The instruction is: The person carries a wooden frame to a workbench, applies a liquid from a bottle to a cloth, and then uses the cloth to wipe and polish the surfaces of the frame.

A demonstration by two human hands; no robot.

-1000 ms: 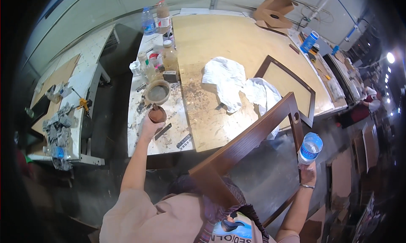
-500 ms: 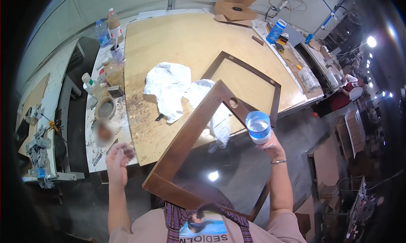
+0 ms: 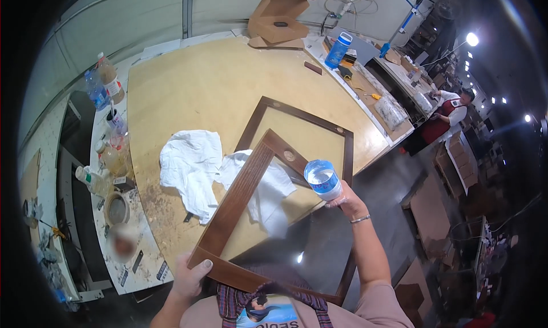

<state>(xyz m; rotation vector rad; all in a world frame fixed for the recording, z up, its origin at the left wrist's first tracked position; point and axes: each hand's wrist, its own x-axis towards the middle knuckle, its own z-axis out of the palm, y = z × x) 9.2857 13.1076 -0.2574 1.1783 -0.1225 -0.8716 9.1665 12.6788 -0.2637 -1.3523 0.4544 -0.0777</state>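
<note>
Brown wood, dark and streaked with grain, makes up the open four-sided frame [image 3: 233,205] held just before the person's chest. Its rails are flat and fairly wide, with a soft sheen, a joint line at the near left corner and a pale oval mark on the far rail. The left rail's long axis slants from the near left corner away and to the right, so the far left corner points toward the back of the worktable [image 3: 188,88]. The near rail crosses the body, and the far part overhangs the table's edge. The left hand [image 3: 191,278] is closed on the near left corner, thumb on top. The right hand [image 3: 349,203] is wrapped around a clear and blue plastic cup [image 3: 323,182] above the frame's right side; whether it also touches the wood, I cannot tell.

Beyond the frame, crumpled white cloths [image 3: 191,165] lie on the table, next to a second brown frame [image 3: 308,116] lying flat. Along the left edge stand a round bowl [image 3: 117,195] and several bottles [image 3: 109,80]. Farther back are an open cardboard box [image 3: 279,28] and a blue bottle [image 3: 338,50]; a co-worker [image 3: 451,117] stands far right.
</note>
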